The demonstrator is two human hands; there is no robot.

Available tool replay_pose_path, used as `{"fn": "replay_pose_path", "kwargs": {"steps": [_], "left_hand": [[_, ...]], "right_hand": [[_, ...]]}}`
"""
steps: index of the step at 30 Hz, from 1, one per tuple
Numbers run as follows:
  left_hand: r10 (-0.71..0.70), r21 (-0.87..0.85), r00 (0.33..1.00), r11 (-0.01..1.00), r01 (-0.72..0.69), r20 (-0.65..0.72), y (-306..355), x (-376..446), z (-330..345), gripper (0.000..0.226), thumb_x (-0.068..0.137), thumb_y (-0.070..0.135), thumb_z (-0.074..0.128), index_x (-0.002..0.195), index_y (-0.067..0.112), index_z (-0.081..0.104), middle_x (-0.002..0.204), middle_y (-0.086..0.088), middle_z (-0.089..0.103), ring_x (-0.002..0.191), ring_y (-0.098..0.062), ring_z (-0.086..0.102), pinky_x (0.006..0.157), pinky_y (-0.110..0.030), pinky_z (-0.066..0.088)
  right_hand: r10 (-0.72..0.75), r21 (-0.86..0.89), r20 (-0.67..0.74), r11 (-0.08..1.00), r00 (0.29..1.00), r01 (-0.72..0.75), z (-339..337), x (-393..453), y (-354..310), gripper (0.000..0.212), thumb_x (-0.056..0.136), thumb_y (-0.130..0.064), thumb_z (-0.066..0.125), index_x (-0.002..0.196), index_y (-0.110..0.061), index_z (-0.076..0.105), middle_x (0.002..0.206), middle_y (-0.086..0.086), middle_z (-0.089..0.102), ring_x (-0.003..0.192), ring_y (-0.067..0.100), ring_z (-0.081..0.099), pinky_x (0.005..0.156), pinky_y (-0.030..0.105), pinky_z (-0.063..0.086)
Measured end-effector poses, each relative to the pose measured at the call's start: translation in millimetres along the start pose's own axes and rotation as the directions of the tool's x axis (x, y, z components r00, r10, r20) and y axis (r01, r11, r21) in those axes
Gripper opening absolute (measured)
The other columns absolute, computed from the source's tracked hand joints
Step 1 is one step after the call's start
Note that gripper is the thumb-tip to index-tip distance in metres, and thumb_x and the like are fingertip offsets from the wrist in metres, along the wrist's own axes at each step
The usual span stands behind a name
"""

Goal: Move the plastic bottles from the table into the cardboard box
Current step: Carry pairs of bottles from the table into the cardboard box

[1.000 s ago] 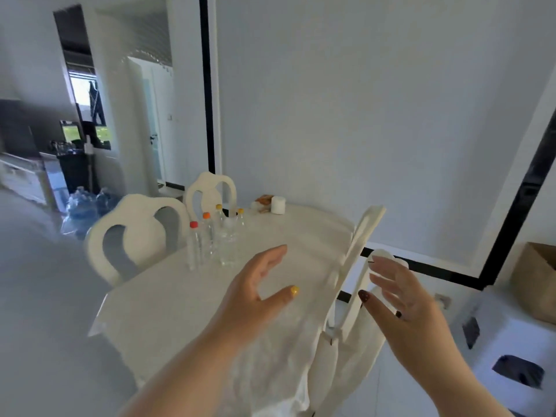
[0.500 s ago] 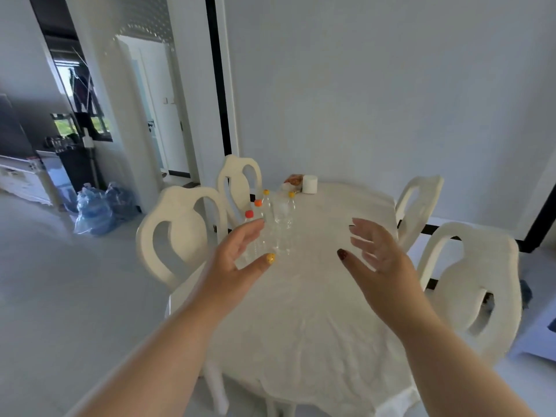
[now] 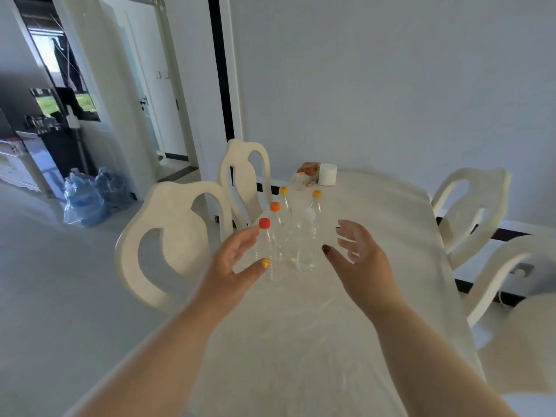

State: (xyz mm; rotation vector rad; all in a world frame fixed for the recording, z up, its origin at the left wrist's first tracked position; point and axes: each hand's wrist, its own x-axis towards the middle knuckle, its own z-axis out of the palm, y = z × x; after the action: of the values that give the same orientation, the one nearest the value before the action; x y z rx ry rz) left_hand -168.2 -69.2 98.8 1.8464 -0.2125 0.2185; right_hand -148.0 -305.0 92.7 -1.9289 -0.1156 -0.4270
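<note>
Several clear plastic bottles stand upright in a cluster on the white-clothed table [image 3: 376, 266]. The nearest has a red cap [image 3: 264, 224]; behind it are an orange-capped bottle [image 3: 275, 207], two yellow-capped bottles [image 3: 283, 191] [image 3: 316, 194] and a white-capped bottle [image 3: 307, 236]. My left hand [image 3: 237, 266] is spread wide just left of the red-capped bottle, thumb in front of it, holding nothing. My right hand [image 3: 358, 260] is spread just right of the white-capped bottle, also holding nothing. No cardboard box is in view.
White chairs stand at the table's left side [image 3: 168, 236] [image 3: 243, 173] and right side [image 3: 472, 206] [image 3: 511, 281]. A white roll [image 3: 327, 174] and a snack packet [image 3: 308, 170] sit at the far end. Blue water jugs [image 3: 87, 197] rest on the floor by the doorway.
The view has swung left from the stool with the cardboard box toward the table and come closer. Both hands have reached forward, now flanking the bottle cluster.
</note>
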Motion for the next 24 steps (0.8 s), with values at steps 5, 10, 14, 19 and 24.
{"fn": "replay_pose_path", "kwargs": {"steps": [5, 10, 14, 19, 24], "left_hand": [[-0.087, 0.041, 0.996, 0.995, 0.086, 0.019, -46.5, 83.9, -8.7, 0.047, 0.090, 0.010, 0.071, 0.130, 0.030, 0.056, 0.136, 0.011, 0.059, 0.126, 0.007, 0.051, 0.102, -0.012, 0.036], [-0.161, 0.071, 0.986, 0.985, 0.158, 0.040, -100.1, 151.2, -4.0, 0.051, 0.086, 0.016, 0.076, 0.129, 0.032, 0.054, 0.139, 0.007, 0.057, 0.131, -0.001, 0.050, 0.098, -0.011, 0.036], [-0.196, 0.174, 0.978, 0.968, 0.181, 0.072, -133.6, 194.0, 4.8, 0.067, 0.073, 0.041, 0.078, 0.134, 0.034, 0.053, 0.137, 0.014, 0.055, 0.130, 0.000, 0.050, 0.109, -0.027, 0.037], [-0.230, 0.271, 0.969, 0.942, 0.197, 0.095, -160.8, 222.3, 12.3, 0.067, 0.056, 0.056, 0.072, 0.120, 0.042, 0.059, 0.115, 0.024, 0.061, 0.112, -0.001, 0.060, 0.101, -0.030, 0.048], [-0.226, 0.260, 0.973, 0.944, 0.205, 0.055, -175.9, 233.4, 13.8, 0.042, 0.071, 0.025, 0.085, 0.099, 0.045, 0.060, 0.097, 0.021, 0.070, 0.098, 0.002, 0.064, 0.093, -0.032, 0.053]], "right_hand": [[0.112, -0.043, -0.014, 0.993, 0.994, -0.113, 52.4, 84.3, 41.8, 0.049, 0.086, -0.030, 0.072, 0.130, -0.028, 0.053, 0.123, -0.008, 0.062, 0.113, 0.014, 0.060, 0.092, 0.025, 0.044], [0.241, -0.170, -0.034, 0.955, 0.970, -0.243, 85.9, 142.9, 84.2, 0.062, 0.082, -0.039, 0.072, 0.137, -0.023, 0.047, 0.136, -0.002, 0.056, 0.123, 0.017, 0.055, 0.093, 0.029, 0.042], [0.333, -0.260, -0.056, 0.905, 0.941, -0.336, 103.8, 176.1, 110.2, 0.074, 0.081, -0.044, 0.071, 0.143, -0.017, 0.041, 0.144, 0.002, 0.050, 0.129, 0.021, 0.050, 0.102, 0.036, 0.042], [0.408, -0.284, -0.091, 0.864, 0.909, -0.416, 123.8, 196.3, 131.8, 0.069, 0.079, -0.046, 0.074, 0.137, -0.018, 0.048, 0.138, 0.001, 0.055, 0.126, 0.022, 0.053, 0.098, 0.036, 0.045], [0.424, -0.296, -0.136, 0.845, 0.896, -0.445, 135.2, 206.1, 142.6, 0.053, 0.077, -0.043, 0.076, 0.122, -0.019, 0.059, 0.120, -0.001, 0.061, 0.109, 0.020, 0.059, 0.087, 0.036, 0.048]]}}
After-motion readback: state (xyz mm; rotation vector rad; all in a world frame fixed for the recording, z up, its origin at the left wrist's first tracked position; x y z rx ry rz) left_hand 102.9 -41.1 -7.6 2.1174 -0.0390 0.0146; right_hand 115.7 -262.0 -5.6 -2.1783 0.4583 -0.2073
